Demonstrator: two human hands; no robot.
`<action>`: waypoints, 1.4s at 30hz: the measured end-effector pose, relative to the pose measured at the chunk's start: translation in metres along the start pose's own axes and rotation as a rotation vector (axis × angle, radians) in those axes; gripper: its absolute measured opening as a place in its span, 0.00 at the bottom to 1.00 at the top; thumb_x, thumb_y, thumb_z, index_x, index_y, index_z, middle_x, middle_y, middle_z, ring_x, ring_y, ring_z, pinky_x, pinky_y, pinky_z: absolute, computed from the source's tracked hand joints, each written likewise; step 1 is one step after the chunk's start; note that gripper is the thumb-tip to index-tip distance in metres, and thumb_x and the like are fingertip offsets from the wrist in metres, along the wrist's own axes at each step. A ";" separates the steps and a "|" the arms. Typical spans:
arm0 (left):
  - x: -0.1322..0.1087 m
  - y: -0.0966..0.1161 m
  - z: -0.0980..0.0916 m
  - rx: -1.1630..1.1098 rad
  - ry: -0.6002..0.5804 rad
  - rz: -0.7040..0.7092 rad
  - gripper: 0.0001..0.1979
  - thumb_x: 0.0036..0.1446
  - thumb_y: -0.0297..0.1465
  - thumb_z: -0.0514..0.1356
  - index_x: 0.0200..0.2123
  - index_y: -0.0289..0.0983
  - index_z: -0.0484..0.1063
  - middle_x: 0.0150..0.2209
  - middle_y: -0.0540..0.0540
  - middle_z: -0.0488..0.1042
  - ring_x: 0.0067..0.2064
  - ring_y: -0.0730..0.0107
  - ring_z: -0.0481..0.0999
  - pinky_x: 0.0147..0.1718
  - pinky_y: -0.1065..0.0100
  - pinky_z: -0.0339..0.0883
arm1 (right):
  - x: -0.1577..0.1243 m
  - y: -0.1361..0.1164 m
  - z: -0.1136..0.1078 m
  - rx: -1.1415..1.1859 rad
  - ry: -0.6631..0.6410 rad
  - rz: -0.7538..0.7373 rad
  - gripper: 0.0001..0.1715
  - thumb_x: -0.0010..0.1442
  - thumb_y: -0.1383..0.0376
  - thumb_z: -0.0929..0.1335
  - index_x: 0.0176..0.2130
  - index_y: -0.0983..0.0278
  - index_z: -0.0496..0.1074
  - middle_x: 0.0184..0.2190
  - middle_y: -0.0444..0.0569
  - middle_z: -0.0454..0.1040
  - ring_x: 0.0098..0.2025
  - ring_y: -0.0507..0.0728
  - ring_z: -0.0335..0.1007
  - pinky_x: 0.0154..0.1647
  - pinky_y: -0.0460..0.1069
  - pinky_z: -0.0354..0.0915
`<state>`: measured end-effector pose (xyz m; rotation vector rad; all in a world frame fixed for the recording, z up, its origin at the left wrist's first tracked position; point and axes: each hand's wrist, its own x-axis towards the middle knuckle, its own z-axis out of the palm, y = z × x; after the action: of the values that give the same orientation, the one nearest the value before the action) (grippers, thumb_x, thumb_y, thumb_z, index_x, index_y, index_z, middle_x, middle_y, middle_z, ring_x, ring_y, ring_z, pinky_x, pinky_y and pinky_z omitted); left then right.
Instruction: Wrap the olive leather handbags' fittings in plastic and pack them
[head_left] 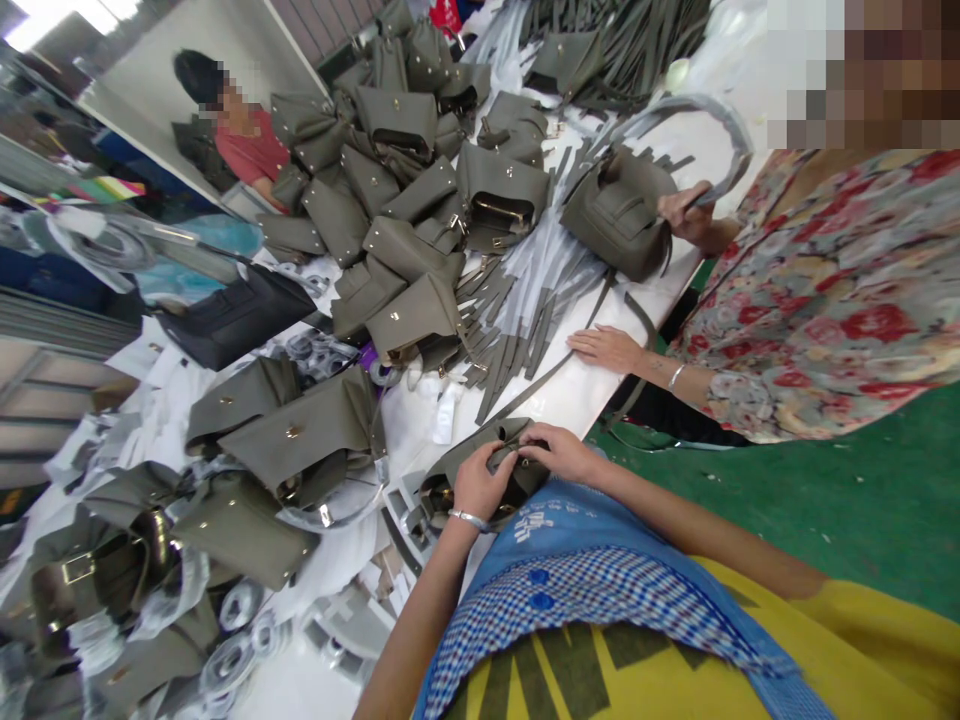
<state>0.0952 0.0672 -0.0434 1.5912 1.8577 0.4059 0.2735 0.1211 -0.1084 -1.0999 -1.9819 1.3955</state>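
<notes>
An olive-grey handbag (448,468) lies at the table's edge, close against my blue apron. My left hand (480,482), with a silver bangle at the wrist, is closed on the bag's upper edge, thumb and fingers pressed together. From the other side my right hand (559,450) grips the same bag, its fingers almost meeting the left ones. Between the fingertips a small part of the bag, perhaps a strap end, is pinched, but I cannot make it out clearly. Both hands cover much of the bag's top.
Olive handbags (300,430) crowd the left, with more heaped at the back. Loose strap strips (517,350) fan across the white table (551,400). A co-worker's hand (606,348) rests at the right, the other on a bag (619,215). A black bag (240,315) lies far left.
</notes>
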 end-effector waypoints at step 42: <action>0.020 -0.017 0.018 -0.137 0.017 -0.136 0.13 0.51 0.39 0.57 0.26 0.34 0.72 0.21 0.52 0.68 0.26 0.72 0.66 0.27 0.71 0.58 | 0.004 0.007 0.013 0.216 0.129 0.108 0.13 0.55 0.55 0.69 0.32 0.64 0.71 0.28 0.44 0.72 0.33 0.53 0.67 0.37 0.48 0.63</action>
<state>0.0928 0.0800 -0.0725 1.3662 1.8956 0.4761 0.2637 0.1186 -0.1198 -1.1797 -1.6596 1.5131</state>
